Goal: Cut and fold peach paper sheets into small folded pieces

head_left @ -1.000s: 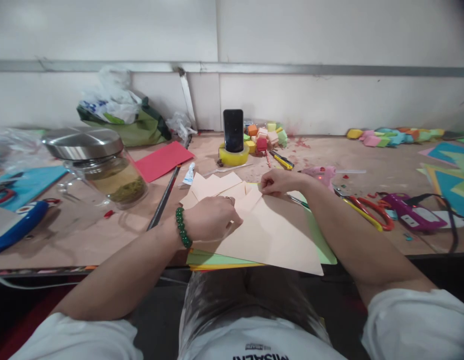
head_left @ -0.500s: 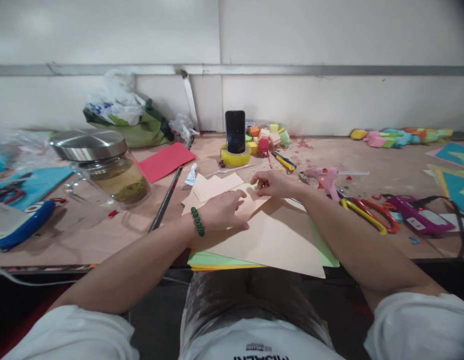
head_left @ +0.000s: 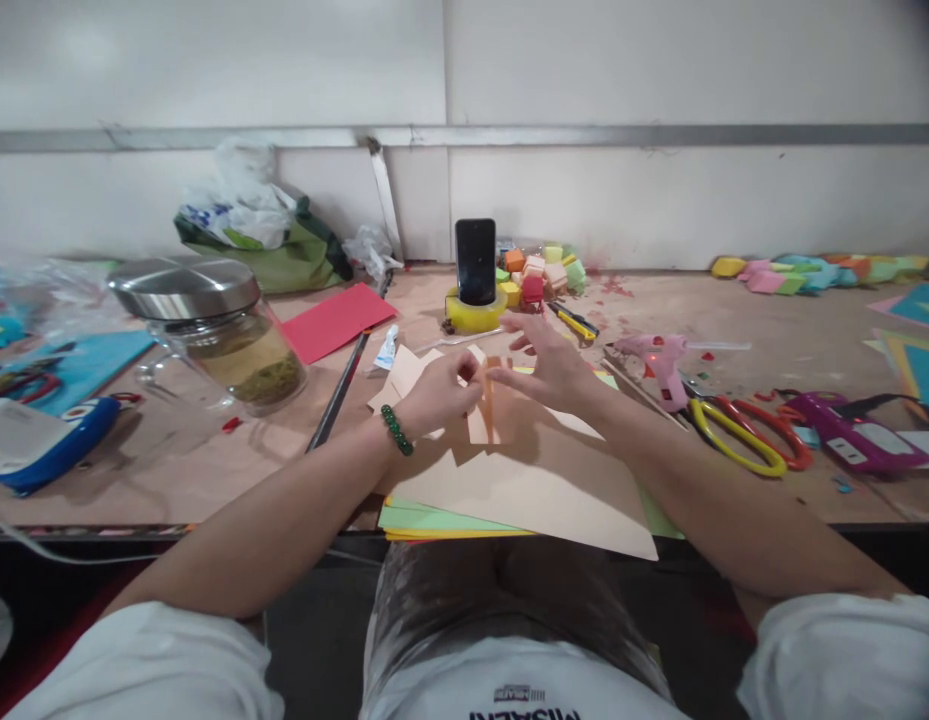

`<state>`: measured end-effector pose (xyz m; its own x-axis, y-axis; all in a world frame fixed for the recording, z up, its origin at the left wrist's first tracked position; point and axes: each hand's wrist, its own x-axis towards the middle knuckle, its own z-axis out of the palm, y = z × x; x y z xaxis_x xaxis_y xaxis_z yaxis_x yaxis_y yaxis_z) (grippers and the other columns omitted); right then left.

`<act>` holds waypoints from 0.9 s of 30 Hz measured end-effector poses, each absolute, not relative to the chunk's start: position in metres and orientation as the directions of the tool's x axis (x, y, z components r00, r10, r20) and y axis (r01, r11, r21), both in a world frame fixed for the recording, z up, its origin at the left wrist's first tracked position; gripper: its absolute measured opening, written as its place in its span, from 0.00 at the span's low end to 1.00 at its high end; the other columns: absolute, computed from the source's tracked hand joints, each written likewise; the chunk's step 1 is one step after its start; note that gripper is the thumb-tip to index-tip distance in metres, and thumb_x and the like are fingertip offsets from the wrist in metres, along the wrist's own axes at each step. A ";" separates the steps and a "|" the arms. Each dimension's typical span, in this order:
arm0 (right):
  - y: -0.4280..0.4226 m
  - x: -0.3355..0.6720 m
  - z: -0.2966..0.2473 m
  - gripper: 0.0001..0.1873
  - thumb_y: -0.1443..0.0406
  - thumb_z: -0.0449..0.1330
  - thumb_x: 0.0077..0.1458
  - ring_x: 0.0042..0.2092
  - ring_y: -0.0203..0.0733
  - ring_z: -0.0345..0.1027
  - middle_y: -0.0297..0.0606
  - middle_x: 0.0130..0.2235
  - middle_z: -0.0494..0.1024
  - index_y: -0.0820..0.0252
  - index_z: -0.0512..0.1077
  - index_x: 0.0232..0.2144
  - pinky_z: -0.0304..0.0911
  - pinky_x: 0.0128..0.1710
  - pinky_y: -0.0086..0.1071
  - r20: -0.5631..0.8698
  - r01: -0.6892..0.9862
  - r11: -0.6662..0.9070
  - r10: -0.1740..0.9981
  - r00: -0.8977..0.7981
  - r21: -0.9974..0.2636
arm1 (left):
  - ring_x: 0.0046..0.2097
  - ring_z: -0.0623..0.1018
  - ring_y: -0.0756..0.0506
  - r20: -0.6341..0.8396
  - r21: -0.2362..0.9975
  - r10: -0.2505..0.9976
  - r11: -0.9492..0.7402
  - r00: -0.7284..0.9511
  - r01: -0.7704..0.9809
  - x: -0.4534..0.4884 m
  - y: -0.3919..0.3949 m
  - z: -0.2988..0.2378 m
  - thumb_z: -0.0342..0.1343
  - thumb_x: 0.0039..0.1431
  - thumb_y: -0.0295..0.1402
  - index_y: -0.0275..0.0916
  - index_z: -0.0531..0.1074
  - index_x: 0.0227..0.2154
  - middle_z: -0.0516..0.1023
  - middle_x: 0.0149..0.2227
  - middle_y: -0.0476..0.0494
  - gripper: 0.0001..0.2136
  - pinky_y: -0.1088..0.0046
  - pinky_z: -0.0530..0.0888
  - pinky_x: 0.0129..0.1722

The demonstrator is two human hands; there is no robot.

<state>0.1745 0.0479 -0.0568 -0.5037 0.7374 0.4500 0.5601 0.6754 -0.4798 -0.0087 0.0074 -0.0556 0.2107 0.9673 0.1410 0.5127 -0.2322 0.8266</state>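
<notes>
My left hand [head_left: 432,393], with a green bead bracelet on the wrist, pinches a small folded peach paper piece [head_left: 485,410] and holds it upright just above the table. My right hand [head_left: 548,366] is on the other side of that piece with its fingers stretched out and spread, touching its top edge. Below both hands lies a large peach paper sheet [head_left: 539,490] on a stack of green and yellow sheets [head_left: 426,520]. More cut peach pieces [head_left: 400,372] lie just left of my left hand.
A glass jar with a metal lid [head_left: 216,330] stands at left, with a red sheet [head_left: 333,320] behind it. A phone [head_left: 475,262] is propped in a yellow tape roll. Coloured foam cubes [head_left: 539,272], a pink glue gun [head_left: 655,355] and scissors [head_left: 741,440] lie to the right.
Both hands have risen from the flat paper. The small peach piece, earlier pressed down on the sheet, now stands lifted between them, and my right fingers have opened out.
</notes>
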 end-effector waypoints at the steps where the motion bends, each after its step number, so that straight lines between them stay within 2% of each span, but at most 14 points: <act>1: 0.046 0.174 -0.058 0.38 0.52 0.63 0.51 0.48 0.53 0.71 0.54 0.57 0.68 0.60 0.61 0.60 0.67 0.45 0.43 0.437 0.566 0.678 0.735 -0.518 -0.469 | 0.21 0.67 0.55 0.137 0.862 0.976 -0.202 0.170 0.466 -0.008 0.007 -0.054 0.50 0.50 0.22 0.40 0.59 0.25 0.63 0.22 0.56 0.07 0.78 0.65 0.22; 3: 0.042 0.173 -0.058 0.42 0.53 0.64 0.49 0.53 0.58 0.68 0.57 0.60 0.66 0.62 0.57 0.63 0.67 0.49 0.47 0.403 0.589 0.692 0.722 -0.563 -0.417 | 0.21 0.67 0.55 0.101 0.911 0.990 -0.131 0.096 0.390 -0.006 0.005 -0.052 0.51 0.48 0.21 0.39 0.62 0.32 0.64 0.23 0.57 0.09 0.78 0.66 0.22; 5: 0.039 0.172 -0.058 0.40 0.59 0.63 0.50 0.57 0.59 0.65 0.56 0.60 0.67 0.62 0.57 0.63 0.65 0.51 0.47 0.380 0.608 0.708 0.706 -0.597 -0.359 | 0.21 0.69 0.54 0.067 0.931 0.996 -0.083 0.057 0.357 -0.006 0.004 -0.050 0.52 0.47 0.20 0.37 0.62 0.44 0.67 0.25 0.57 0.19 0.78 0.69 0.23; 7: 0.039 0.173 -0.057 0.36 0.65 0.60 0.50 0.55 0.56 0.68 0.52 0.58 0.71 0.61 0.60 0.61 0.66 0.50 0.45 0.369 0.618 0.709 0.705 -0.606 -0.340 | 0.22 0.71 0.53 0.051 0.920 0.996 -0.075 0.073 0.386 -0.007 0.005 -0.049 0.52 0.46 0.20 0.35 0.60 0.54 0.69 0.25 0.57 0.28 0.77 0.70 0.24; 8: 0.040 0.174 -0.057 0.34 0.68 0.58 0.50 0.52 0.53 0.71 0.50 0.55 0.74 0.59 0.62 0.61 0.66 0.49 0.43 0.356 0.616 0.703 0.711 -0.607 -0.355 | 0.22 0.72 0.52 0.045 0.902 0.994 -0.081 0.095 0.424 -0.009 0.006 -0.050 0.51 0.47 0.21 0.34 0.60 0.55 0.69 0.24 0.57 0.29 0.77 0.69 0.24; 10: 0.046 0.178 -0.057 0.33 0.73 0.55 0.50 0.44 0.47 0.75 0.43 0.45 0.81 0.58 0.64 0.59 0.67 0.45 0.38 0.303 0.589 0.680 0.727 -0.616 -0.436 | 0.22 0.72 0.51 0.018 0.846 0.989 -0.093 0.146 0.525 -0.012 0.008 -0.051 0.51 0.47 0.21 0.34 0.68 0.50 0.70 0.21 0.55 0.24 0.78 0.67 0.22; 12: 0.053 0.181 -0.058 0.32 0.75 0.54 0.50 0.39 0.42 0.76 0.37 0.37 0.83 0.58 0.65 0.59 0.67 0.42 0.34 0.242 0.543 0.645 0.735 -0.634 -0.537 | 0.22 0.71 0.52 0.001 0.777 0.982 -0.119 0.187 0.618 -0.015 0.009 -0.052 0.52 0.48 0.24 0.34 0.74 0.40 0.72 0.21 0.52 0.14 0.78 0.65 0.21; 15: 0.059 0.185 -0.056 0.29 0.73 0.55 0.52 0.39 0.41 0.76 0.38 0.35 0.83 0.61 0.66 0.58 0.67 0.41 0.33 0.204 0.518 0.595 0.754 -0.625 -0.614 | 0.22 0.70 0.52 0.016 0.720 0.968 -0.185 0.250 0.669 -0.015 0.010 -0.053 0.56 0.50 0.30 0.35 0.76 0.30 0.75 0.24 0.48 0.06 0.79 0.64 0.21; 18: 0.058 0.187 -0.050 0.27 0.63 0.56 0.58 0.40 0.44 0.76 0.44 0.40 0.82 0.63 0.65 0.59 0.68 0.40 0.35 0.156 0.527 0.570 0.758 -0.633 -0.630 | 0.24 0.73 0.51 0.003 0.763 0.967 -0.166 0.253 0.624 -0.013 0.008 -0.052 0.58 0.54 0.35 0.34 0.77 0.31 0.77 0.25 0.46 0.09 0.79 0.66 0.21; 21: 0.058 0.192 -0.046 0.33 0.56 0.62 0.54 0.44 0.46 0.76 0.47 0.46 0.80 0.60 0.65 0.59 0.69 0.39 0.35 0.118 0.485 0.603 0.694 -0.710 -0.633 | 0.27 0.77 0.49 -0.019 0.818 0.975 -0.111 0.220 0.565 -0.013 0.008 -0.052 0.56 0.57 0.37 0.33 0.77 0.35 0.79 0.26 0.43 0.12 0.79 0.69 0.23; 24: 0.064 0.196 -0.048 0.28 0.62 0.62 0.53 0.39 0.43 0.76 0.42 0.41 0.82 0.60 0.68 0.56 0.68 0.36 0.33 0.057 0.498 0.585 0.682 -0.729 -0.641 | 0.28 0.77 0.49 0.011 0.817 0.968 -0.154 0.252 0.555 -0.016 0.009 -0.055 0.57 0.56 0.35 0.33 0.77 0.35 0.80 0.28 0.43 0.10 0.78 0.71 0.24; 27: 0.072 0.198 -0.054 0.21 0.68 0.57 0.54 0.31 0.40 0.74 0.36 0.32 0.82 0.60 0.71 0.52 0.66 0.32 0.31 0.035 0.595 0.538 0.759 -0.650 -0.597 | 0.30 0.76 0.49 0.027 0.763 0.937 -0.245 0.349 0.599 -0.017 0.009 -0.055 0.61 0.49 0.33 0.34 0.77 0.34 0.79 0.29 0.45 0.10 0.76 0.71 0.28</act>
<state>0.1980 0.0724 -0.0543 -0.6502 0.7590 0.0352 0.5951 0.5375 -0.5974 -0.0174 0.0088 -0.0555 0.3491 0.9367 0.0265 0.5987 -0.2448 0.7626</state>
